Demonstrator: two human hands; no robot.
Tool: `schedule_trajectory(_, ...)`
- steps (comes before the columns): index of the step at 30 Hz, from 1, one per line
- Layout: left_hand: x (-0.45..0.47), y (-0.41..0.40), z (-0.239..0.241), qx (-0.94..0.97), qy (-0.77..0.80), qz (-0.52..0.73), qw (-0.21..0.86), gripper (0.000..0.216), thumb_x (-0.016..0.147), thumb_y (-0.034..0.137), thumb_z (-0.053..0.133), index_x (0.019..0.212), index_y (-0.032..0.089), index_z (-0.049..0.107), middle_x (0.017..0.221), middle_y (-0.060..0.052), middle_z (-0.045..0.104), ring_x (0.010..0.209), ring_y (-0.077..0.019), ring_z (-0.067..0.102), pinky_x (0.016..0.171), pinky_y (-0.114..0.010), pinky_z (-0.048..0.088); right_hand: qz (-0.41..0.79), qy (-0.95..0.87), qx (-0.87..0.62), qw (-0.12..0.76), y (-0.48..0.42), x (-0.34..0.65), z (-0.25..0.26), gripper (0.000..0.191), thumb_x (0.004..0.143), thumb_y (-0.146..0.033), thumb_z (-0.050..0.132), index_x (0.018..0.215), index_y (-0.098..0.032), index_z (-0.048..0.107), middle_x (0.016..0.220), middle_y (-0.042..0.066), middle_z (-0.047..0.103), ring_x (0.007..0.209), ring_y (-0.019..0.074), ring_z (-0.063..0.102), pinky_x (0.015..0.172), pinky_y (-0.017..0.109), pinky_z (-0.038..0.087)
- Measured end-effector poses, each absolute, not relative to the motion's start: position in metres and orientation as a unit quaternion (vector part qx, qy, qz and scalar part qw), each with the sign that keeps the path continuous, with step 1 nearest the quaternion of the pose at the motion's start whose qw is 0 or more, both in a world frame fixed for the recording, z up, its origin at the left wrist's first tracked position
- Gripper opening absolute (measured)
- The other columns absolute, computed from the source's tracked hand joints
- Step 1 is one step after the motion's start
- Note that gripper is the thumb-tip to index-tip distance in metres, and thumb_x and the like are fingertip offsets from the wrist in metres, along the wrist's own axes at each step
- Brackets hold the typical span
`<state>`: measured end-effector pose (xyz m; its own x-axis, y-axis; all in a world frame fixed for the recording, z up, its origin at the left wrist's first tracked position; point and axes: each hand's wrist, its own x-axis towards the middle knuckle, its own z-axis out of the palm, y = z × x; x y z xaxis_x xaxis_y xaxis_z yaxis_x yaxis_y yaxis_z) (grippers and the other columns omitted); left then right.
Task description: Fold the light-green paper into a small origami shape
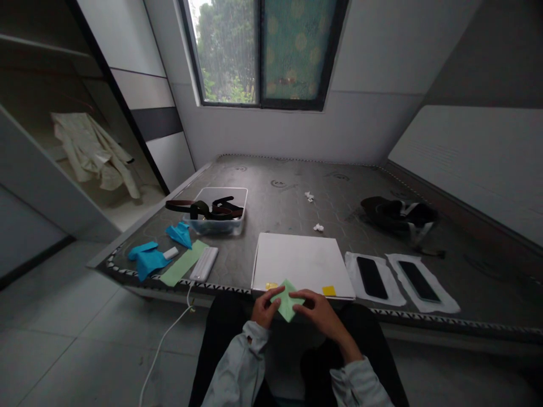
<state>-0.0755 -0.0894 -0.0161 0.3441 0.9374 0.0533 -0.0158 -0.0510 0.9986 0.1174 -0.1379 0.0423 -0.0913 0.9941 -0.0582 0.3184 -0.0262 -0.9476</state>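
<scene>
Head view — folded green paper (287,303)
Left hand (264,310), right hand (319,310): fingers pinching opposite edges — line corners up before creasing

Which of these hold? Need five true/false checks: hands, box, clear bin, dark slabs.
1. The left hand and right hand both hold folded green paper. True.
2. The white box lies right of the clear bin. True.
3. The bin holds only blue paper. False: dark straps lie in and over it.
4. Two dark slabs lie on white sheets. True.
5. The slabs lie left of the box. False: right of it.
</scene>
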Motion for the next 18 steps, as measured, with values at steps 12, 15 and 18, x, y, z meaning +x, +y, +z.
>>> schedule_trajectory(12,-0.075,-0.092,-0.01,0.608,0.348,0.408,0.586,0.058,0.077,0.058,0.055,0.111,0.014,0.071,0.115,-0.013,0.07,0.113,-0.0313,0.06,0.101,-0.043,0.045,0.42,-0.61,-0.565,0.363,-0.14,0.116,0.044,0.03,0.077,-0.028,0.067,0.107,-0.024,0.071,0.104,0.004,0.07,0.098,0.0229,0.063,0.09,0.036,0.046)
schedule_trajectory(15,-0.073,-0.094,-0.011,0.609,0.349,0.419,0.576,0.06,0.077,0.061,0.055,0.108,0.012,0.072,0.112,-0.014,0.071,0.109,-0.0308,0.063,0.098,-0.041,0.047,0.395,-0.6,-0.578,0.386,-0.136,0.114,0.043,0.027,0.085,-0.041,0.059,0.093,-0.021,0.075,0.093,0.006,0.072,0.089,0.0229,0.065,0.083,0.034,0.049)
schedule_trajectory(18,-0.069,-0.094,-0.019,0.599,0.382,0.415,0.569,0.055,0.074,0.058,0.061,0.1,0.012,0.074,0.103,-0.014,0.074,0.097,-0.03,0.067,0.088,-0.039,0.053,0.381,-0.584,-0.599,0.393,-0.133,0.109,0.04,0.04,0.088,-0.05,0.052,0.083,-0.018,0.075,0.082,0.006,0.072,0.081,0.0236,0.066,0.076,0.033,0.051)
